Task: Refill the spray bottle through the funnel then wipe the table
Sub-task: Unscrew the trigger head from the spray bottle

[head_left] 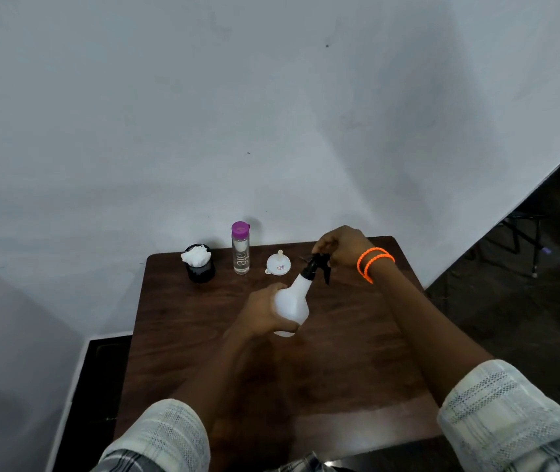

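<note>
A white spray bottle (293, 303) with a black trigger head (317, 265) is held tilted above the middle of the dark wooden table (203, 352). My left hand (261, 315) grips the bottle's round body from the left. My right hand (341, 247), with orange bands on its wrist, grips the black trigger head from above. A small white funnel (278, 263) lies on the table behind the bottle. Left of the funnel stands a clear water bottle (240, 248) with a purple cap.
A black cup (200, 269) stuffed with white tissue stands at the table's back left. A pale wall rises right behind the table. Dark floor lies on the right, with a black stand's legs (527, 240) there.
</note>
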Available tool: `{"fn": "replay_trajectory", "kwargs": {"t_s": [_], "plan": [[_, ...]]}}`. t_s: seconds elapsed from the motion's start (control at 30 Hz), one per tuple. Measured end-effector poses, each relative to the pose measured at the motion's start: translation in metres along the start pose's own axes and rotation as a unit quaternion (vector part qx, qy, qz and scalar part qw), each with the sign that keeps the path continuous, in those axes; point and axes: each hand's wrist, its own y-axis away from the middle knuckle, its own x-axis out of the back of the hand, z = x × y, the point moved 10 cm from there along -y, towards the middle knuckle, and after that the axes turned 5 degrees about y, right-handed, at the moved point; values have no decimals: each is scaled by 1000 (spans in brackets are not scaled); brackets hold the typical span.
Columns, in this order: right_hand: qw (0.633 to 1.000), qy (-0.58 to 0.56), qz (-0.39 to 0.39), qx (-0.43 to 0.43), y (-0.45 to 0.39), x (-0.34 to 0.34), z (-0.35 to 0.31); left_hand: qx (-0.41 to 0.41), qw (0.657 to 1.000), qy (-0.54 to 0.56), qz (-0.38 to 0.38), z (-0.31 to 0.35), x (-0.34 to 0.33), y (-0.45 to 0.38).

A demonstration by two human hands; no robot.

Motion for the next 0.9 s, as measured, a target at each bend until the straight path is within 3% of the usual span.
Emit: {"fn": "replay_trajectory", "kwargs": {"t_s": [0.1, 0.2, 0.47, 0.63, 0.9], "plan": [[998, 8, 51, -28, 3, 1, 3, 2, 1000, -6, 3, 1, -1, 3], [997, -43, 40, -57, 6, -9, 9, 8, 1000, -16, 7, -3, -3, 4], [986, -4, 83, -145, 11, -17, 17, -5, 1000, -20, -2, 1, -10, 4], [992, 0, 76, -103, 5, -15, 1, -6, 1000, -16, 4, 5, -13, 3], [989, -146, -7, -24, 1, -28, -8, 4, 1000, -12, 8, -5, -9, 7]]}}
